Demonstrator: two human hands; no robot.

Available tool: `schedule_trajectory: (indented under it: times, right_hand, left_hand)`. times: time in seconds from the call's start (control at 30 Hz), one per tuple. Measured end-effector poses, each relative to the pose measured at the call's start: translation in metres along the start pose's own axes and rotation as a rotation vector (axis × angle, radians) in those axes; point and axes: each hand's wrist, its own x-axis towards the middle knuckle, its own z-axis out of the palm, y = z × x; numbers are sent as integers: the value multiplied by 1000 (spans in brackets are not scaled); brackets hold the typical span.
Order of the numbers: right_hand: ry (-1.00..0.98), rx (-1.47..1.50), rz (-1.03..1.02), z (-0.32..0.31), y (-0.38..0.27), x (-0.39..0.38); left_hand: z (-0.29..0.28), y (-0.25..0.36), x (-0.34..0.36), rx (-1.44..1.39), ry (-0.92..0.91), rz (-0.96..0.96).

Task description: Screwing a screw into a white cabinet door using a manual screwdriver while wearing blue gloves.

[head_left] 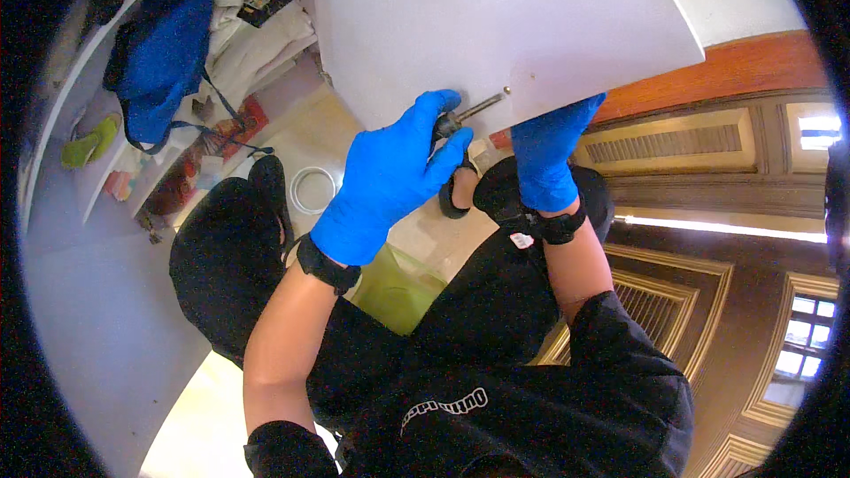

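Note:
My left hand (390, 179), in a blue glove, is closed with thumb and forefinger around the dark end of a slim metal rod (481, 109). The rod points right and away along the near part of a large white panel (496, 18), and its far end has a small rounded tip. Whether the rod is fixed to the panel or only lies against it, I cannot tell. My right hand (551, 155), also blue-gloved, reaches up at the panel's near right edge. The panel hides its fingertips, so its grip does not show.
Shelves at left hold a blue bag (168, 66), folded cloth (261, 57) and a yellow-green item (91, 142). A white ring-shaped object (312, 190) lies on the floor near a green stool-like surface (394, 288) between my legs. Brown panelled doors (673, 142) stand at right.

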Motion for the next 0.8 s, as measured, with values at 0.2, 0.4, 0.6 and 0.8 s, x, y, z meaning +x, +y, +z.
schedule_trajectory:
  times: [0.2,0.4,0.6,0.8]
  right_hand:
    - [-6,-20,-24,-2,1,-6]
    - [-9,-14,-21,-2,3,-7]
    - [-18,-7,-11,-3,5,-8]
    - [-30,14,2,-3,7,-6]
  left_hand:
    - [2,17,-3,29,-21,-40]
    - [3,18,-1,122,-12,19]
    - [6,22,-5,171,-13,7]
    - [8,25,-4,135,47,48]
